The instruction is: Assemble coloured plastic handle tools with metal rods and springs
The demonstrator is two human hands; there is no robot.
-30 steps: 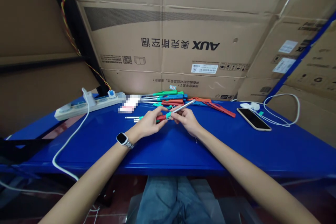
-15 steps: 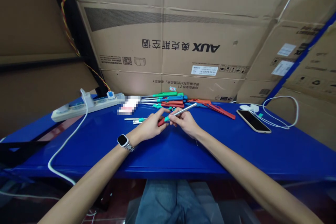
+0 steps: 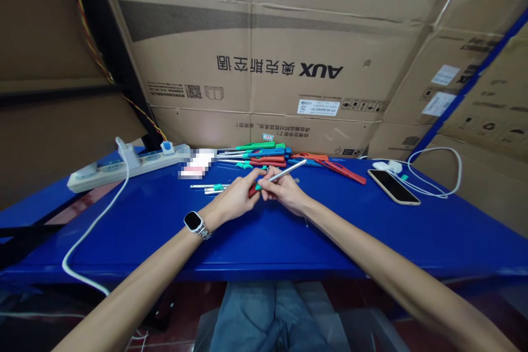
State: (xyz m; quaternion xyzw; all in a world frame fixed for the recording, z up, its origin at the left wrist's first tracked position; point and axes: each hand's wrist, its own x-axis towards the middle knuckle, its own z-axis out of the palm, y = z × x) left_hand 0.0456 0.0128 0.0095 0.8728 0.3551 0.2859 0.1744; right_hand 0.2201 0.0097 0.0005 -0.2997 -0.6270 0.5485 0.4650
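Note:
Between my two hands is a tool with a slim silver metal rod (image 3: 291, 169), a green collar and a red handle. My left hand (image 3: 236, 198) is closed around the red handle, hiding most of it. My right hand (image 3: 284, 191) pinches the rod by the green collar, with the bare end pointing up and to the right. Just left of my left hand lie several silver rods (image 3: 200, 186) with green collars, partly covered by that hand. Behind both hands is a pile of similar tools with green, blue and red handles (image 3: 268, 161).
Orange and red slotted handles (image 3: 344, 171) lie right of the pile. A phone (image 3: 394, 187) and a white cable (image 3: 459, 170) are on the right of the blue table (image 3: 264, 247). A power strip (image 3: 97, 175) stands at left, and cardboard (image 3: 185, 60) walls the back.
The view has shifted slightly. My right hand has moved a little closer to my left along the rod, and less of the red handle shows.

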